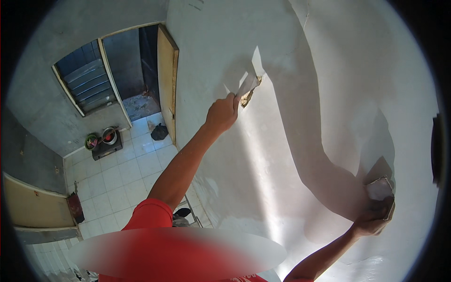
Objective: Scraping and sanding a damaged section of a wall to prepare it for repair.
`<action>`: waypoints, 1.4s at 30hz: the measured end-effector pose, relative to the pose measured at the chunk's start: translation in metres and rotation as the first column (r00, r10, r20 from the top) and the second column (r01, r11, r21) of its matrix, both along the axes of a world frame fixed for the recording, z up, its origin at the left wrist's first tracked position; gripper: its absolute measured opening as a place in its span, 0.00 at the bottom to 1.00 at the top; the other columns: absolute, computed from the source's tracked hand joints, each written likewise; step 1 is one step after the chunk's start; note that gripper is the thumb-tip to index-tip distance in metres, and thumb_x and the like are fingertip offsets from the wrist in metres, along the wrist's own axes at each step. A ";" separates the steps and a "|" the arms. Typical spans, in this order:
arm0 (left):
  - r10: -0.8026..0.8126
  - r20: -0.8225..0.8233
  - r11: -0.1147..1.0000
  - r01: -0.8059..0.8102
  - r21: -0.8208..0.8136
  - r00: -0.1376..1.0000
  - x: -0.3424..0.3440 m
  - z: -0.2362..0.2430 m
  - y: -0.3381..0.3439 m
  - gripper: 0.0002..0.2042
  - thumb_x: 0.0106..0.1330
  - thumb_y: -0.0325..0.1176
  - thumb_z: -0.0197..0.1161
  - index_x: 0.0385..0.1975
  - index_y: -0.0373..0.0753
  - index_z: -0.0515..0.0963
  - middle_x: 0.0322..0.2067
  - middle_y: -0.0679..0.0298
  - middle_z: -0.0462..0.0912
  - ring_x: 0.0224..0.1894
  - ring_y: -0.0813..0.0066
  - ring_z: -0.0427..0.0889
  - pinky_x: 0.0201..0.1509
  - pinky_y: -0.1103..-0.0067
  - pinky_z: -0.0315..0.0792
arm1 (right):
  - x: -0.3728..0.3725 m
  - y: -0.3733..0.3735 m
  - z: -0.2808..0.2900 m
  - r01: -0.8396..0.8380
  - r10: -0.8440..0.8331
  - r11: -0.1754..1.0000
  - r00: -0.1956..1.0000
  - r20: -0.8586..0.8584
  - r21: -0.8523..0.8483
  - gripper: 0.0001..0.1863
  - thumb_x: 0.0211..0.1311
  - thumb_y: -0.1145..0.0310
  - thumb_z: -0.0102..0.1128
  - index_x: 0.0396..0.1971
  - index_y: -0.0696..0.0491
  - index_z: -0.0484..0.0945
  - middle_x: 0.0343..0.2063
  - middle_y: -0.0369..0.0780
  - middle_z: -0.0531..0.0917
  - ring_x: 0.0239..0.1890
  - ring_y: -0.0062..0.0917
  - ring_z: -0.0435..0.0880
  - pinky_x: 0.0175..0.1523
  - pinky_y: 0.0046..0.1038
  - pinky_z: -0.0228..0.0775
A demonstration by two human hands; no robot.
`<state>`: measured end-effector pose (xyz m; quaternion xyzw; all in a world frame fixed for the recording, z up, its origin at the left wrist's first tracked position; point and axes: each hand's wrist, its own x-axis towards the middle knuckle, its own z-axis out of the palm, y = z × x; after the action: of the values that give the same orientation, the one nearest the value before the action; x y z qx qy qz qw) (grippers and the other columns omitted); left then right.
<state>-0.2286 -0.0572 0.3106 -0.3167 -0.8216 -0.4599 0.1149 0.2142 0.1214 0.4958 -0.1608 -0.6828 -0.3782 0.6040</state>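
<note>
My left hand (223, 113) is raised to the pale wall (216, 61), its fingers closed round a thin flat scraper (248, 83). The blade lies at the wall, and a rough brown, crumbly patch (246, 98) shows along its edge; whether this is on the blade or in the wall I cannot tell. Lower down at the right, my right hand (375, 221) grips a greyish flat piece with ragged edges (378, 189), close to the same wall. Shade hides part of those fingers. Dark arm shadows and bright sunlit streaks cross the plaster.
To the left, an open wooden door (167, 84) stands beside a louvred window (87, 77). On the white tiled floor (120, 181) are a dark box (107, 149), a bucket (110, 136), a green container (91, 141) and a black bag (159, 132). A dark object (437, 150) edges the right.
</note>
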 end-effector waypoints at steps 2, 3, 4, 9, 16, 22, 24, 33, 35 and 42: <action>-0.039 0.089 0.994 0.048 -0.096 0.995 0.000 0.002 0.000 0.16 0.80 0.42 0.46 0.38 0.34 0.74 0.20 0.44 0.80 0.27 0.37 0.81 0.33 0.51 0.74 | 0.000 0.001 0.001 0.026 -0.026 0.999 1.000 0.017 0.031 0.15 0.82 0.70 0.43 0.53 0.62 0.77 0.43 0.44 0.88 0.37 0.30 0.90 0.37 0.26 0.85; -0.025 0.056 1.000 0.025 -0.013 0.998 -0.001 0.004 0.000 0.16 0.80 0.42 0.46 0.38 0.34 0.74 0.21 0.44 0.80 0.27 0.37 0.81 0.34 0.51 0.74 | 0.001 0.002 0.000 0.039 -0.040 0.998 0.999 0.033 0.056 0.15 0.82 0.70 0.43 0.53 0.62 0.77 0.43 0.44 0.88 0.38 0.30 0.90 0.37 0.26 0.85; -0.025 0.078 1.000 0.023 0.015 0.997 -0.001 0.006 0.001 0.16 0.80 0.42 0.47 0.38 0.34 0.74 0.21 0.44 0.80 0.27 0.37 0.81 0.34 0.51 0.74 | 0.001 0.003 0.000 0.044 -0.044 0.998 0.999 -0.004 0.039 0.15 0.82 0.70 0.43 0.53 0.62 0.77 0.43 0.43 0.88 0.38 0.30 0.90 0.37 0.26 0.85; -0.036 0.066 0.999 0.034 0.036 0.997 -0.001 0.008 0.000 0.16 0.80 0.41 0.47 0.39 0.34 0.75 0.20 0.45 0.80 0.27 0.38 0.81 0.34 0.52 0.73 | 0.004 0.006 -0.002 -0.025 0.024 1.000 1.000 -0.012 -0.011 0.13 0.81 0.71 0.47 0.52 0.62 0.77 0.42 0.43 0.89 0.39 0.31 0.91 0.40 0.26 0.85; -0.025 0.078 0.998 0.020 0.061 0.997 -0.002 -0.006 -0.008 0.17 0.80 0.41 0.47 0.39 0.34 0.76 0.22 0.42 0.81 0.28 0.37 0.82 0.35 0.51 0.74 | 0.004 0.005 -0.003 -0.001 0.001 1.000 1.000 0.001 0.009 0.13 0.80 0.72 0.47 0.52 0.63 0.77 0.43 0.43 0.89 0.40 0.30 0.91 0.42 0.27 0.86; 0.006 0.134 1.000 -0.007 0.011 0.991 0.000 -0.012 0.005 0.18 0.79 0.42 0.48 0.39 0.32 0.77 0.25 0.40 0.81 0.34 0.37 0.83 0.36 0.53 0.73 | 0.004 0.005 -0.004 -0.052 0.052 0.997 0.999 -0.013 -0.048 0.13 0.80 0.72 0.47 0.52 0.62 0.77 0.43 0.43 0.89 0.39 0.30 0.91 0.41 0.27 0.86; -0.022 0.154 1.000 0.021 0.008 0.988 -0.006 -0.014 0.001 0.19 0.79 0.43 0.47 0.38 0.33 0.77 0.26 0.40 0.82 0.34 0.37 0.83 0.38 0.54 0.75 | 0.004 0.005 -0.003 0.015 -0.015 1.000 1.000 0.000 0.003 0.13 0.80 0.72 0.47 0.52 0.62 0.77 0.43 0.43 0.89 0.39 0.31 0.91 0.42 0.27 0.86; -0.405 0.435 0.907 0.412 0.081 0.804 -0.069 0.021 -0.035 0.19 0.78 0.47 0.49 0.29 0.39 0.74 0.14 0.65 0.72 0.13 0.76 0.70 0.16 0.74 0.65 | 0.004 0.002 0.000 0.015 -0.015 1.000 0.999 0.029 0.003 0.12 0.80 0.72 0.47 0.52 0.63 0.77 0.44 0.45 0.88 0.39 0.33 0.91 0.43 0.29 0.86; -0.441 0.454 0.889 0.446 0.103 0.774 -0.070 0.026 -0.026 0.19 0.78 0.47 0.50 0.27 0.41 0.73 0.13 0.70 0.68 0.11 0.84 0.64 0.13 0.78 0.60 | 0.002 0.002 0.000 0.024 -0.024 1.000 0.999 0.026 0.011 0.13 0.80 0.72 0.46 0.52 0.63 0.77 0.44 0.45 0.88 0.40 0.33 0.91 0.43 0.29 0.86; -0.540 0.544 0.826 0.530 0.192 0.642 -0.067 0.028 -0.010 0.20 0.79 0.48 0.50 0.25 0.42 0.70 0.11 0.72 0.66 0.09 0.84 0.62 0.13 0.79 0.61 | 0.001 -0.001 -0.001 -0.003 0.003 1.000 1.000 0.015 -0.018 0.14 0.81 0.71 0.44 0.51 0.63 0.77 0.42 0.44 0.88 0.38 0.32 0.91 0.42 0.28 0.85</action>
<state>-0.2961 -0.0676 0.3390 -0.3894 -0.6824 -0.5527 -0.2781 0.2151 0.1203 0.4948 -0.1624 -0.6911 -0.3724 0.5977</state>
